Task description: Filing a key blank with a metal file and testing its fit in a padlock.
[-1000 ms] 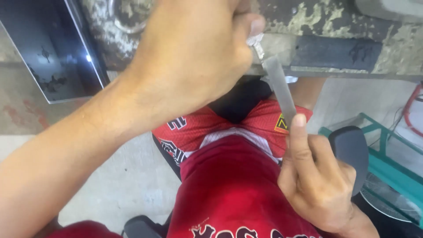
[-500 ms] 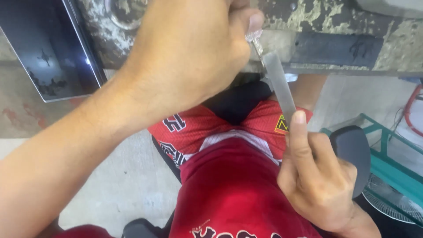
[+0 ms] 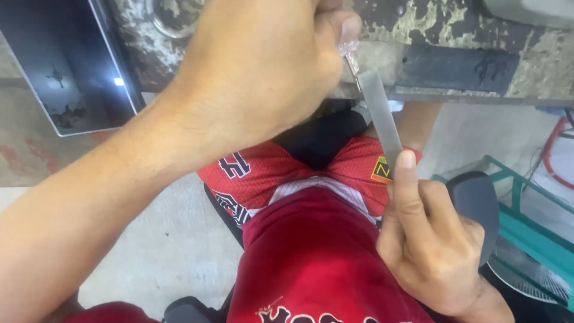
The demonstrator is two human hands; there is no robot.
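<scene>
My left hand (image 3: pixel 263 66) is closed around a small screwdriver (image 3: pixel 348 52) with a clear handle; only its tip end shows below my fingers. The tip touches the upper end of a thin grey metal strip (image 3: pixel 381 116). My right hand (image 3: pixel 433 239) grips the strip's lower end, with the forefinger stretched along it. The strip slants up toward the edge of a worn workbench (image 3: pixel 466 36). Both hands work above my lap, over red clothing (image 3: pixel 311 251).
A dark flat panel with a light frame (image 3: pixel 60 66) leans at the upper left. A round glass object (image 3: pixel 173 15) lies on the bench top. A dark chair armrest (image 3: pixel 472 197), a teal metal frame (image 3: pixel 532 227) and red cable (image 3: pixel 553 155) are at right. Concrete floor below.
The view has shifted slightly; both hands keep their hold on the screwdriver and the strip, with only small movement at the strip's upper end.
</scene>
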